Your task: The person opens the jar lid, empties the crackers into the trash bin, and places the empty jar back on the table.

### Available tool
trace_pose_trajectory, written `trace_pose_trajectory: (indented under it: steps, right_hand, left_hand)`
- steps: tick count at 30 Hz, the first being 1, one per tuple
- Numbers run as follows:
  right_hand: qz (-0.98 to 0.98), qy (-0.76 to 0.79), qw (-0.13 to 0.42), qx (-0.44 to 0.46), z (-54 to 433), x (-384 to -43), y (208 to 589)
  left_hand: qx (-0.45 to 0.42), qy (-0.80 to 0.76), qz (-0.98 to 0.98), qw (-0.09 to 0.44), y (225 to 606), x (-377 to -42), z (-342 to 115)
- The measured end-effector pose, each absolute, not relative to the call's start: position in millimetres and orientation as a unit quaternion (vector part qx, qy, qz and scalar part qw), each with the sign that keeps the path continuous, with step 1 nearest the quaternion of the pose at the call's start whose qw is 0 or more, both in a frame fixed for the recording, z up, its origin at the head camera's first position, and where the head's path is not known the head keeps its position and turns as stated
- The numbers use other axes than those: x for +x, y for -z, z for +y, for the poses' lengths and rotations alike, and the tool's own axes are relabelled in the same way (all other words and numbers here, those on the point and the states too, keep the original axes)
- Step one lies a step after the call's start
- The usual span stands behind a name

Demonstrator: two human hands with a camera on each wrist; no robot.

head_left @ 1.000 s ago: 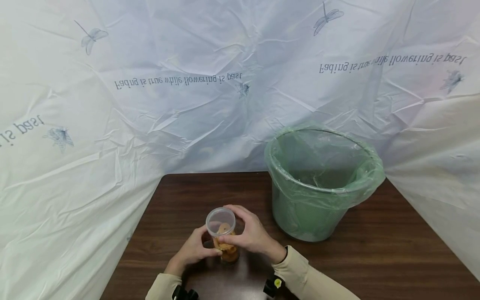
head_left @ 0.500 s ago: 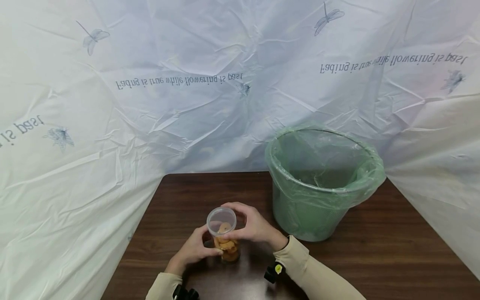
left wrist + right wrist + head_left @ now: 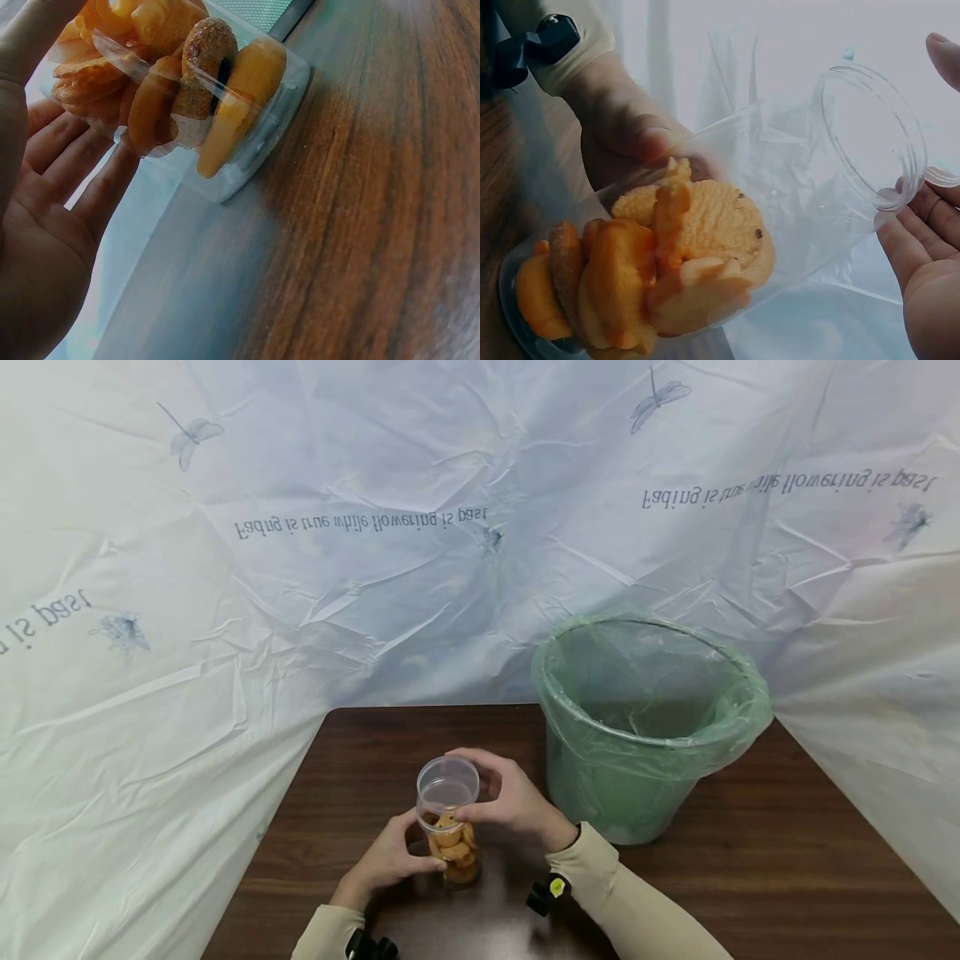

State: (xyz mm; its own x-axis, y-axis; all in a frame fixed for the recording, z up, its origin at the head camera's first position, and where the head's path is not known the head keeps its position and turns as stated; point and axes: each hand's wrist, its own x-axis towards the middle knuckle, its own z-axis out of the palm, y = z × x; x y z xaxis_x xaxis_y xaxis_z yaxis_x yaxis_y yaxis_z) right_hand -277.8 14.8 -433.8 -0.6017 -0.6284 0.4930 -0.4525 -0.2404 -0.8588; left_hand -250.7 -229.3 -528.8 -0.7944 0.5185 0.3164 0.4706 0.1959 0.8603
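A clear plastic jar point(image 3: 453, 852) stands upright on the table, its lower part filled with several orange-brown, cookie-like pieces point(image 3: 622, 277). My left hand point(image 3: 390, 856) grips the jar's side, thumb in front and fingers behind. Above the jar's mouth, my right hand point(image 3: 510, 797) pinches a clear round lid point(image 3: 447, 779) at its edge. In the right wrist view a gap shows between the jar's ringed rim point(image 3: 870, 139) and the lid at the right border. The left wrist view shows the pieces pressed close to the jar's base point(image 3: 277, 127).
To the right stands a green mesh trash can point(image 3: 622, 793) lined with a green plastic bag point(image 3: 720, 727). The dark wood table point(image 3: 750, 877) reaches back to a white printed plastic sheet point(image 3: 375, 610) hung behind and at the sides.
My right hand has risen, lifting the lid up off the jar's mouth. The left hand and the jar have stayed in place.
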Motion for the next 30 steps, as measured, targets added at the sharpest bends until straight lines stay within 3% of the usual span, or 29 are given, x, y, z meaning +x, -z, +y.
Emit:
trace_pose_trajectory:
  steps: [30]
  right_hand:
    - [0.634,0.653,0.036,-0.412,35.3,-282.2,431.3]
  left_hand:
    - [0.325,-0.558,0.763,0.029,526.5,-248.8,-228.7]
